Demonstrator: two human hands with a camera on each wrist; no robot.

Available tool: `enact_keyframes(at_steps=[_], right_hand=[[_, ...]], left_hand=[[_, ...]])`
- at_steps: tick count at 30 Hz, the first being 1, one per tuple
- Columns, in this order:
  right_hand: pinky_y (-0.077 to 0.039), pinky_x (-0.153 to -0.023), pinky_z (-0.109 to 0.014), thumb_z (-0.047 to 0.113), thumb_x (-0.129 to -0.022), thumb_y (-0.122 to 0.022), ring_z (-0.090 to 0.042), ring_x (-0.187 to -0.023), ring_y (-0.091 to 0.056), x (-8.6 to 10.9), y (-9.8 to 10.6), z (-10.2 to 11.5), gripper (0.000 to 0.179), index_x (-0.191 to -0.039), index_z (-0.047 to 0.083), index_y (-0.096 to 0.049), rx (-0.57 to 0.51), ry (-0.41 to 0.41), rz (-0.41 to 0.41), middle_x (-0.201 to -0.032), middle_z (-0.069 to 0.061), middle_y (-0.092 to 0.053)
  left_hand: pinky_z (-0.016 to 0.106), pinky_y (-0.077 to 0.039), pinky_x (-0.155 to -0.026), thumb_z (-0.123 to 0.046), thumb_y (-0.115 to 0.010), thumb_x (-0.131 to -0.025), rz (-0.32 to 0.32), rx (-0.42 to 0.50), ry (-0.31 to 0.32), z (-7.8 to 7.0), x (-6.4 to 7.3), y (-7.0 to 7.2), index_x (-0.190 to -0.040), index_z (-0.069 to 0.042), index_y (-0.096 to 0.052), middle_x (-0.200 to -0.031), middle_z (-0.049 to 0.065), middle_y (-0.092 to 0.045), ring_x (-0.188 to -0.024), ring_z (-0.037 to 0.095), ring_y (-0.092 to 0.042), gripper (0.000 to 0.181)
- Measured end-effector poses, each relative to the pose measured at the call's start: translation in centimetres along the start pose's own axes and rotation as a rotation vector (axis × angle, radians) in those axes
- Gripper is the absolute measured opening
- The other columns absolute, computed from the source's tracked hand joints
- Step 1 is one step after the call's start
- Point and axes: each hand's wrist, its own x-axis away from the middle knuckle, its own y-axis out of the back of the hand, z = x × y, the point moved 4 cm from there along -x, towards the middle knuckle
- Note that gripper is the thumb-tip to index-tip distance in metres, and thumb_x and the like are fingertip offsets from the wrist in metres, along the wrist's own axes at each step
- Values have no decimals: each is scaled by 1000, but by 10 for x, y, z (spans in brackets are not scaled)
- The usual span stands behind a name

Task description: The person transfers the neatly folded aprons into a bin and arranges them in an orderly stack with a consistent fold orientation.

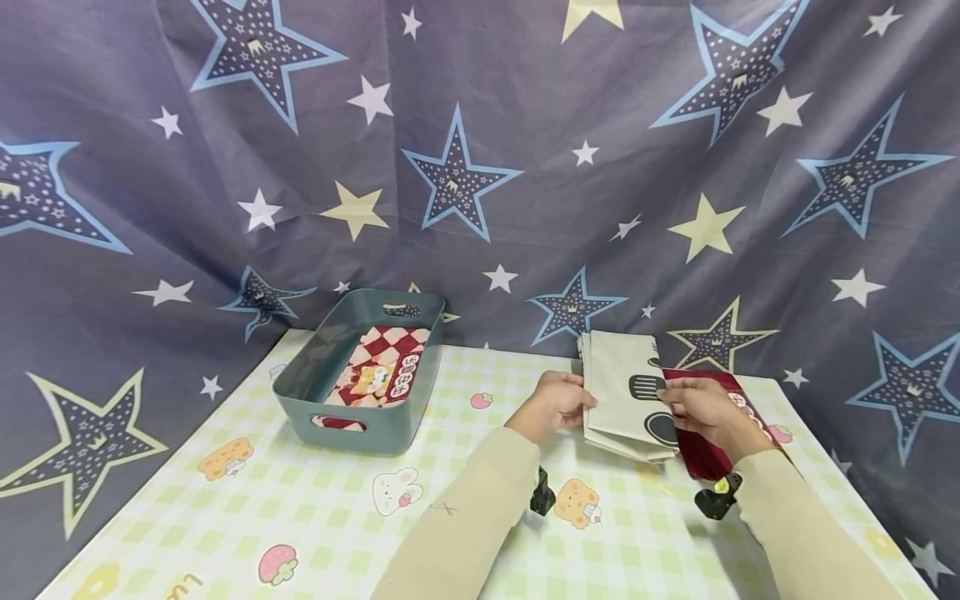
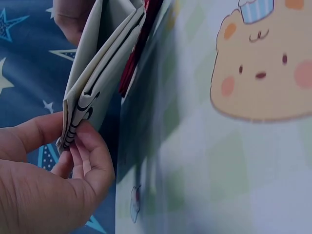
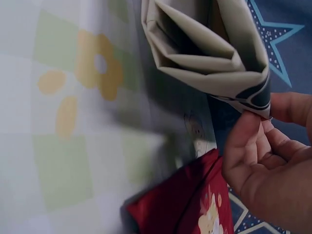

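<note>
A folded cream cloth [image 1: 618, 375] printed with black kitchen utensils is held up off the tabletop at the back right. My left hand [image 1: 555, 402] pinches its left edge between thumb and fingers. On the opposite side, my right hand [image 1: 701, 410] pinches the right edge near the spatula print. Stacked folds of the cloth [image 2: 109, 63] show edge-on in the left wrist view. Seen from the right wrist, the cloth [image 3: 200, 73] has loose, gaping layers. A folded dark red cloth [image 1: 701, 457] with a cartoon print lies under and beside my right hand, partly hidden.
A blue-green plastic basket [image 1: 408, 421] with handle slots stands at the back left. Inside it lies a red-and-cream checkered folded cloth [image 1: 375, 367] with a cartoon animal. A green checkered tablecloth [image 1: 337, 517] covers the table, and a starry curtain [image 1: 510, 250] hangs behind.
</note>
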Motion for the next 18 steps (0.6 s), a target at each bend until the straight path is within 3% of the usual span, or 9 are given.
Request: enact_keyframes(at_steps=[6,13,18], right_hand=[[-54,-67,-27,7,-101,-62,-4,-68,-56,0,-10,10,22,-118,-1,-51,-63,38,-17,-82,8,-60],[-53,-65,-24,9,-101,-61,-5,-70,-54,1,-22,22,42,-135,-8,-44,-54,56,-34,-89,8,-60],[-55,-66,-24,11,-102,-61,-6,-74,-54,3,-30,30,42,-135,-8,-44,-45,71,-38,-92,7,-60]], left_hand=[[28,-50,-59,12,-74,-82,25,-9,-36,-6,-2,14,-112,-4,-67,-86,7,-67,-63,14,-58,35],[31,-53,-66,13,-72,-82,55,23,-78,-16,0,28,-115,-1,-66,-94,9,-67,-74,18,-62,36],[31,-53,-63,13,-72,-82,70,13,-92,-25,4,38,-115,0,-66,-94,10,-66,-71,18,-60,36]])
